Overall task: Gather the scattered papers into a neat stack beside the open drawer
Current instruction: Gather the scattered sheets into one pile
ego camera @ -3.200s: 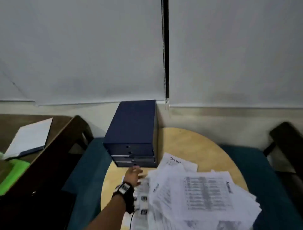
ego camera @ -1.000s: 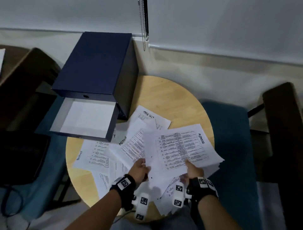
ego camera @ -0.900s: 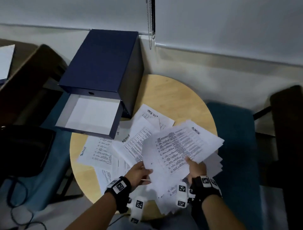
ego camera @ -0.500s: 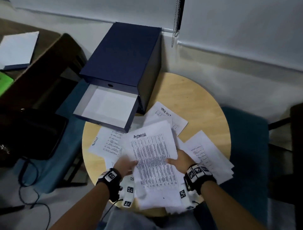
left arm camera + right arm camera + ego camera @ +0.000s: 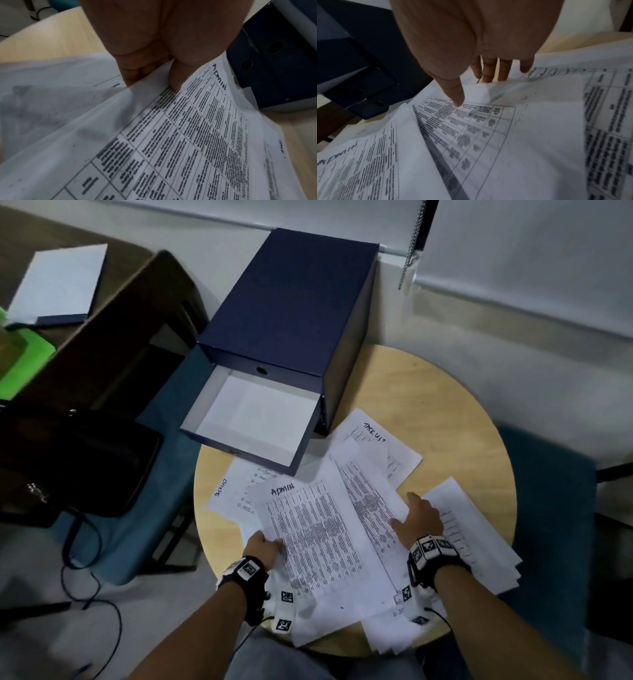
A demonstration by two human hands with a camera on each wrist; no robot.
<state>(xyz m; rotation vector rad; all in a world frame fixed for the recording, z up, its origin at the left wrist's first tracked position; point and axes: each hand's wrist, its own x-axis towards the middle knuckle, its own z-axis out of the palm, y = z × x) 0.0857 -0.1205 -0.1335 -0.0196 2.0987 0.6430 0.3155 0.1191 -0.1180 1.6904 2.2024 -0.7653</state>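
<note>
Printed papers lie scattered over the round wooden table (image 5: 428,405). A sheet marked ADMIN (image 5: 315,535) lies on top in front of the open drawer (image 5: 253,419) of the dark blue drawer box (image 5: 294,299). My left hand (image 5: 262,546) pinches the left edge of the ADMIN sheet (image 5: 197,128), thumb on top and fingers curled underneath. My right hand (image 5: 416,520) lies flat on the printed sheets (image 5: 488,128) to the right, fingers straight and spread. A pile of sheets (image 5: 479,539) fans out past the right wrist, and sheets marked TASK LIST (image 5: 376,440) lie beside the box.
Some sheets (image 5: 329,621) hang over the table's near edge. A teal seat (image 5: 548,508) stands to the right and a dark wooden desk (image 5: 102,337) with a notebook (image 5: 58,282) to the left. A black bag (image 5: 68,460) and cables (image 5: 85,559) lie at the lower left.
The drawer has been pulled open since the first frame. The ADMIN sheet was lifted, turned and laid down towards the left. My right hand let it go and moved right onto other sheets.
</note>
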